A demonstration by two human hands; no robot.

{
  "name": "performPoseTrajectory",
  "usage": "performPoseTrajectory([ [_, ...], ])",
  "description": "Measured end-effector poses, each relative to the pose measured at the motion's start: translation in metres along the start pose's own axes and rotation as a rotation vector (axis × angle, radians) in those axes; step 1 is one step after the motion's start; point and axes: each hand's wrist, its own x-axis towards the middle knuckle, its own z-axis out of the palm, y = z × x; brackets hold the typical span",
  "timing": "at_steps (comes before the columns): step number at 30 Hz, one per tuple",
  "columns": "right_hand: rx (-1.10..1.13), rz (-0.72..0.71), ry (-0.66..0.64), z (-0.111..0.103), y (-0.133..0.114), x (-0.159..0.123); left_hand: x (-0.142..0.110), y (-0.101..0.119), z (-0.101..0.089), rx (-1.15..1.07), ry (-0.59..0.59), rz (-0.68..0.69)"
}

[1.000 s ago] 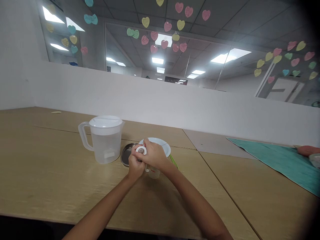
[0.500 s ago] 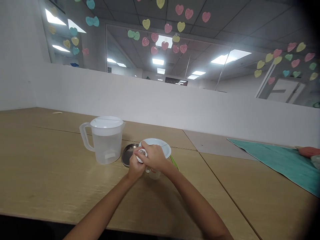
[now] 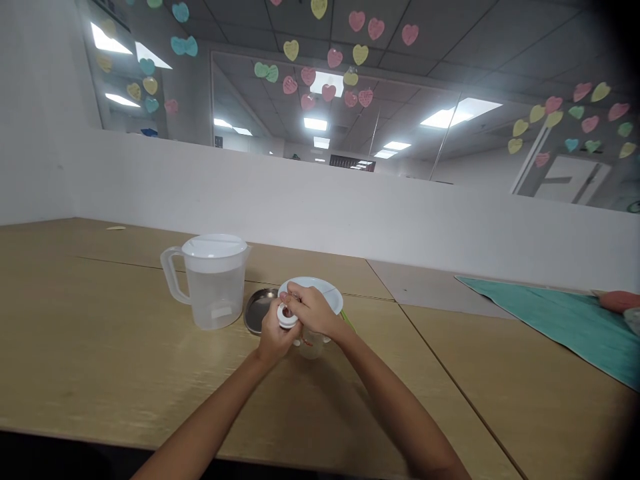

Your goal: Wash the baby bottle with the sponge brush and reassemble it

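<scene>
My left hand (image 3: 273, 341) is closed around a small round container with a white rim (image 3: 287, 322), and its round opening faces me. Something dark reddish shows inside that opening. My right hand (image 3: 316, 312) is bent over the far side of the rim, its fingers drawn together; what they pinch, if anything, is hidden. Below and behind my hands stands a clear cup (image 3: 311, 348) with a reddish mark, partly covered. A pale plate (image 3: 334, 297) lies just beyond my right hand. Left of my hands is a shallow metal dish (image 3: 254, 312).
A clear lidded pitcher (image 3: 215, 293) holding liquid stands to the left, its handle facing left. A thin green object (image 3: 349, 321) sticks out by the plate. A teal cloth (image 3: 555, 327) with a reddish item (image 3: 617, 301) lies at the right. The white wall (image 3: 300, 207) bounds the table's back.
The container in my left hand has tipped a little; its round opening with the reddish inside now shows. My right fingers have shifted from its near edge toward its far side.
</scene>
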Motion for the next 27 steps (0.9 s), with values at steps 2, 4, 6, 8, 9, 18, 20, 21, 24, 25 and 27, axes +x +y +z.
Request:
performPoseTrajectory([
  [2, 0.098, -0.007, 0.014, 0.002, 0.003, 0.002, 0.000, -0.001, 0.001, -0.009, 0.024, 0.026],
  [4, 0.163, -0.023, 0.025, 0.004, 0.006, 0.003, 0.000, -0.001, 0.002, -0.010, 0.037, 0.044],
  [6, 0.193, -0.030, 0.031, 0.005, 0.007, 0.003, 0.000, -0.001, 0.002, 0.000, 0.037, 0.057],
  [8, 0.209, -0.027, 0.030, 0.006, 0.008, 0.003, 0.000, 0.000, 0.001, 0.015, 0.031, 0.059],
  [9, 0.218, -0.024, 0.028, 0.006, 0.008, 0.003, 0.000, 0.000, 0.001, 0.021, 0.028, 0.061],
  [18, 0.417, 0.023, -0.004, 0.004, 0.008, 0.006, 0.000, 0.001, 0.001, 0.053, 0.047, 0.112],
  [20, 0.528, 0.066, -0.024, 0.004, 0.008, 0.007, 0.000, 0.001, 0.001, 0.049, 0.070, 0.120],
  [21, 0.583, 0.094, -0.025, 0.005, 0.008, 0.008, 0.001, 0.001, 0.001, 0.048, 0.079, 0.117],
  [24, 0.721, 0.189, 0.010, 0.008, 0.008, 0.011, 0.004, 0.002, 0.000, 0.044, 0.091, 0.083],
  [25, 0.754, 0.231, 0.021, 0.009, 0.008, 0.012, 0.006, 0.003, -0.001, 0.043, 0.090, 0.070],
  [27, 0.796, 0.315, 0.021, 0.010, 0.011, 0.014, 0.011, 0.005, -0.003, 0.067, 0.091, 0.043],
])
